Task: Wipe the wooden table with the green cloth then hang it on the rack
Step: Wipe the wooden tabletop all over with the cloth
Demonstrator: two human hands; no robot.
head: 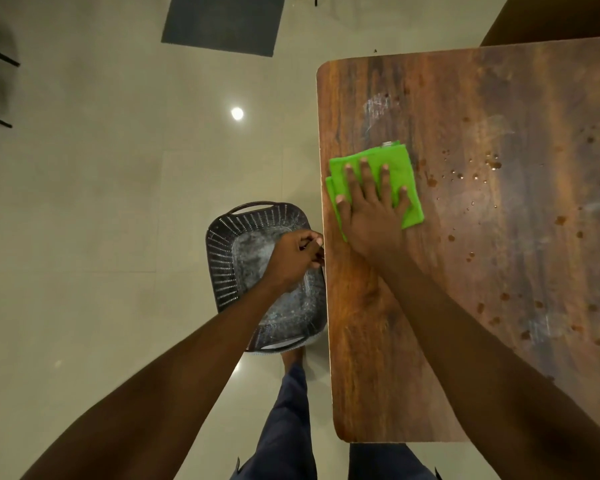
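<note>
Task progress: wiping is judged to be under way but far from done, going by the drops and smears showing on the tabletop
Remaining: most of the table's right side is waiting to be wiped; hanging is not yet begun, and no rack is showing in view
Tiled floor: pale and glossy, reflecting a ceiling light and filling the left half of the view
Wooden table: standing at the right, its rounded left edge running down the middle of the view
Dark mat: lying on the floor at the top, well apart from the table
Slotted plastic basket: sitting on the floor just beside the table's left edge, its bottom looking dusty grey; not obstructing the wiping
Trousered leg: standing below the basket, near its closer end
Green cloth: folded, lying flat on the table near the left edge
Right hand: pressing down on the cloth, fingers straight and spread, gripping nothing
Left hand: hovering over the basket, fingers curling against the table's edge; whether it is gripping anything, cannot tell
White smear: showing just beyond the cloth
Water drops: lying scattered to the right of the cloth, unwiped
</note>
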